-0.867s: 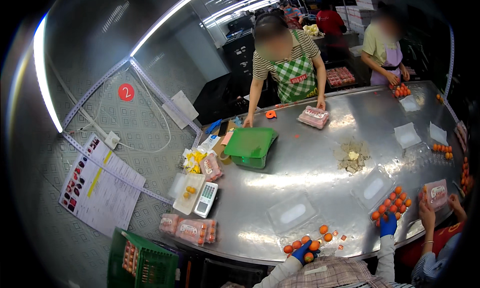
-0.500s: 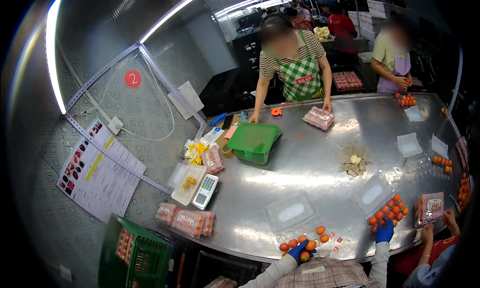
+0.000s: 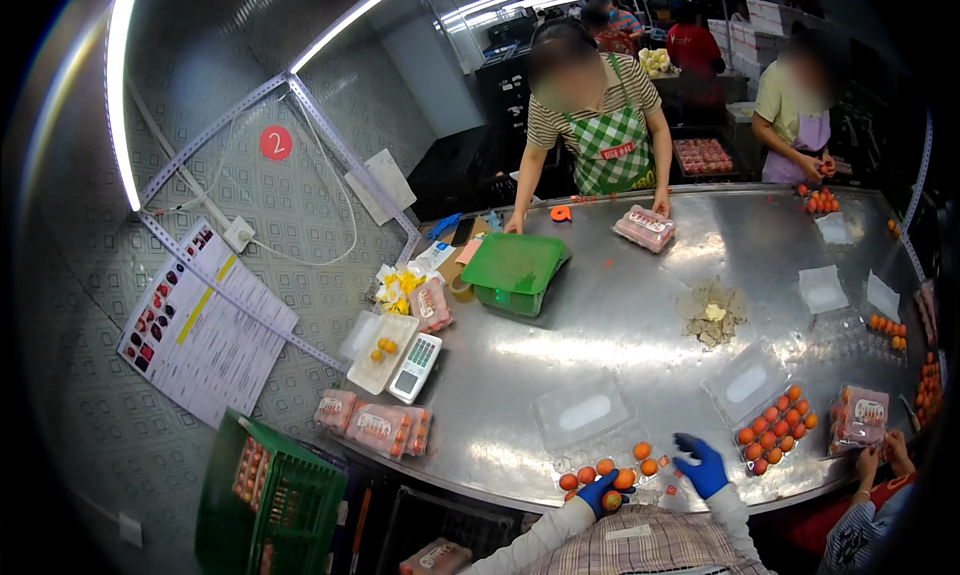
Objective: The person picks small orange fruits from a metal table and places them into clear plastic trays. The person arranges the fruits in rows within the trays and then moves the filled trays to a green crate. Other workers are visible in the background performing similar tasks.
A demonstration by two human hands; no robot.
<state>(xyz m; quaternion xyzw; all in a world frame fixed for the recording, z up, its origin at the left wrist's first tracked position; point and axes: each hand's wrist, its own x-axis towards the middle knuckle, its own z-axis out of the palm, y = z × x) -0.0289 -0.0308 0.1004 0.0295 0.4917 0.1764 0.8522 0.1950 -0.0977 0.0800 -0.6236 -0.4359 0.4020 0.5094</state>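
Note:
My left hand [image 3: 597,492], in a blue glove, curls around round orange-red fruit [image 3: 611,500] at the near table edge. More of the same fruit lies close by it in a clear plastic box [image 3: 562,466], partly hidden, whose clear lid [image 3: 583,415] lies open behind. My right hand [image 3: 704,468], also blue-gloved, is above the table with its fingers apart and nothing in them. It is between that box and a second clear box filled with rows of orange-red fruit [image 3: 778,431]. The second box's lid [image 3: 745,383] is folded back.
Closed fruit packs [image 3: 378,428] stand at the left edge near a white scale [image 3: 414,369]. Across the metal table [image 3: 620,325], a person in a checked apron [image 3: 610,150] touches a green basket [image 3: 515,263] and a fruit pack [image 3: 645,229]. Another person's hands [image 3: 880,457] touch a pack [image 3: 859,419] at right.
My right hand has let go of the fruit in the right box and moved left, its fingers spreading. My left hand stays around fruit at the near box. The view has shifted slightly.

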